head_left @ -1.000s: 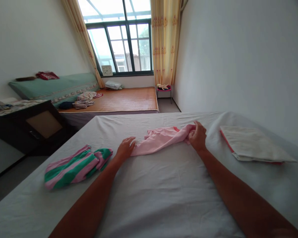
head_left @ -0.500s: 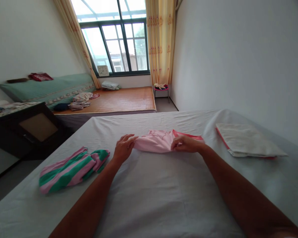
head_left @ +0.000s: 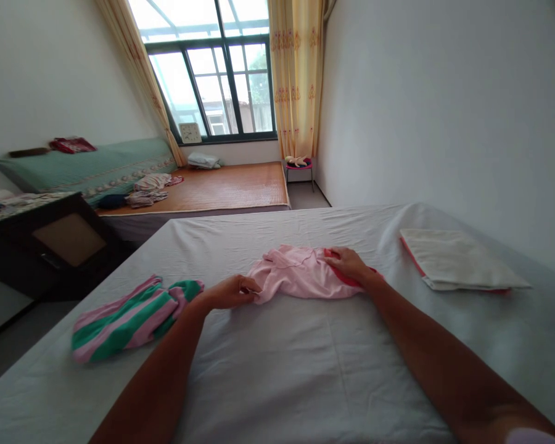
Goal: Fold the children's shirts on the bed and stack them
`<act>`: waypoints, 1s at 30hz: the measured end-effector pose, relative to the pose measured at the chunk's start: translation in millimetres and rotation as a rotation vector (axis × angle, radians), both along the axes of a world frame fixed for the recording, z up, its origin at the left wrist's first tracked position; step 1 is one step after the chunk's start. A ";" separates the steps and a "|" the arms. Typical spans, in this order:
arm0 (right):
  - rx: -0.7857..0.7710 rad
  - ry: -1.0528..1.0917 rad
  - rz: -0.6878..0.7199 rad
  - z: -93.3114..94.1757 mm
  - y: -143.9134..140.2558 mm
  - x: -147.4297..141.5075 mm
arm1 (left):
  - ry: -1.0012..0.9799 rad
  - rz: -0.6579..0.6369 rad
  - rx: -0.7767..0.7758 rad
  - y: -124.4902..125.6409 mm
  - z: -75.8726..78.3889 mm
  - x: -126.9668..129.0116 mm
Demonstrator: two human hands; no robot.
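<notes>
A crumpled pink garment (head_left: 296,274) with red trim lies across the white-sheeted bed in front of me. My left hand (head_left: 235,292) pinches its left corner between thumb and fingers. Over on the garment's right part, my right hand (head_left: 348,264) has its fingers bent over the red trim, gripping the cloth there. Part of the trim is hidden beneath that hand. Beside my left forearm is a folded pink and green striped garment (head_left: 132,320). A folded cream cloth (head_left: 462,259) with a red edge rests at the far right.
The white sheet (head_left: 277,382) covers the bed under my arms. Beyond its far edge stands another bed with a brown mat (head_left: 231,185), holding some clothes (head_left: 150,188). A dark cabinet (head_left: 60,234) is at the left, and a small pink stool (head_left: 300,165) stands below the curtain.
My left hand has come down and nearer with the garment's left corner. My right hand has shifted from the near edge up to the red trim. The garment now lies lower and more spread.
</notes>
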State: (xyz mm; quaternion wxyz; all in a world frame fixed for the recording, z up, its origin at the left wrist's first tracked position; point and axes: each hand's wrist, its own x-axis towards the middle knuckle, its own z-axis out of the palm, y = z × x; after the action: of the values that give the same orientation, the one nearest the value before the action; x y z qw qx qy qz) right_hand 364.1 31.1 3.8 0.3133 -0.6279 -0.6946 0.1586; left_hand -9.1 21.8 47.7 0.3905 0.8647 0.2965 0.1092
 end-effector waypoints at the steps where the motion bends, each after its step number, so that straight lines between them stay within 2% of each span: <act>1: 0.033 0.120 0.046 3.0 0.6 3.1 | -0.022 0.050 -0.013 1.1 0.2 -1.0; 4: 0.178 0.580 0.104 26.0 -2.2 9.9 | -0.161 0.209 -0.128 3.4 4.9 -8.0; 6: 0.186 0.838 0.152 49.8 -10.3 13.9 | -0.313 0.310 -0.239 1.7 12.1 -14.5; 9: 0.163 1.011 0.250 87.6 -31.0 21.7 | -0.565 0.452 -0.346 -8.2 27.7 -23.2; 11: 0.199 1.024 0.280 106.8 -44.8 26.8 | -0.673 0.535 -0.357 -17.9 38.3 -27.0; 13: 0.207 0.964 0.284 116.2 -51.5 29.2 | -0.703 0.589 -0.333 -25.4 45.8 -28.3; 15: 0.132 0.807 0.294 115.9 -46.8 27.2 | -0.668 0.614 -0.305 -25.6 48.5 -26.3; 18: 0.029 0.549 0.264 110.5 -17.2 20.3 | -0.572 0.629 -0.262 -6.5 49.3 -16.8; 19: 0.051 0.515 0.225 111.9 -3.1 18.8 | -0.556 0.640 -0.234 4.3 51.9 -12.6; 21: 0.210 0.524 0.122 125.0 26.2 18.9 | -0.585 0.683 -0.119 28.5 65.5 -4.5; 24: 0.608 0.566 0.021 167.4 56.9 23.9 | -0.754 0.765 0.190 58.8 106.8 1.9; 27: 0.862 0.575 0.048 208.3 53.7 26.8 | -0.859 0.767 0.464 68.2 149.9 -1.3; 29: 0.890 0.607 0.089 216.2 33.7 26.5 | -0.845 0.725 0.547 62.9 162.3 -9.2; 30: 0.861 0.625 0.114 212.6 20.8 26.6 | -0.812 0.693 0.556 58.2 161.7 -14.8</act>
State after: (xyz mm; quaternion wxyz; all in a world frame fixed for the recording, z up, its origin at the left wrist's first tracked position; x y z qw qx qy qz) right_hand 390.7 51.9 216.4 0.7254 -0.3265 -0.6035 0.0555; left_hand -23.9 80.0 209.4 0.1732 0.6764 0.3486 0.6253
